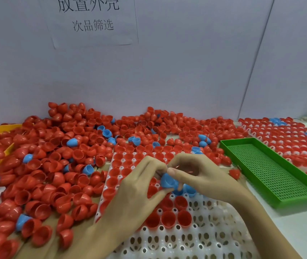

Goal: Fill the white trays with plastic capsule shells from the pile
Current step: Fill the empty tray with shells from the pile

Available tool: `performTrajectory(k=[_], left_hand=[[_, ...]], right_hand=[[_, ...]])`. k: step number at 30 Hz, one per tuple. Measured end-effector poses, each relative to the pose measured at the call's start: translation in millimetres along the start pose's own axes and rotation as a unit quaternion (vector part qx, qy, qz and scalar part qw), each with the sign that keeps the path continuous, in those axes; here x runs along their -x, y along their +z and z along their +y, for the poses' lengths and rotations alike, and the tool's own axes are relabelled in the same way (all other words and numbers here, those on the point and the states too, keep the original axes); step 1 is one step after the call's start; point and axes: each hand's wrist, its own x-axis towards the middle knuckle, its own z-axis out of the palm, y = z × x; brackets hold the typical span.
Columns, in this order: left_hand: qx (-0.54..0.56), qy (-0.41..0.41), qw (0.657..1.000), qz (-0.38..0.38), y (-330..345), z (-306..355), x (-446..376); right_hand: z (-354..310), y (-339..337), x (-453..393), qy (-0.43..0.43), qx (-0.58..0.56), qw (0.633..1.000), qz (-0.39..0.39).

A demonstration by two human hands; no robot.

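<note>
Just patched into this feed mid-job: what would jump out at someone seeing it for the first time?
A sprawling pile of red shells with a few blue ones covers the left and far table. Front and centre, both hands, the left hand and the right hand, pinch a blue shell over the half-filled white tray. An empty green tray lies to the right.

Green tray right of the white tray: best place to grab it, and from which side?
Take the green tray by its raised rim on the near short end, coming from above with the right hand. It lies flat and bare inside, its rim stands up all round, and that end sits clear of the red shells.
</note>
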Motion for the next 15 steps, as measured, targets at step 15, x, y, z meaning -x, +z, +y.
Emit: performTrajectory(k=[15], left_hand=[[-0.002,-0.031,0.996,-0.084,3.7,3.7,5.1]], right_hand=[[2.1,-57.2,32.5,0.132,0.049,0.98,-0.144]])
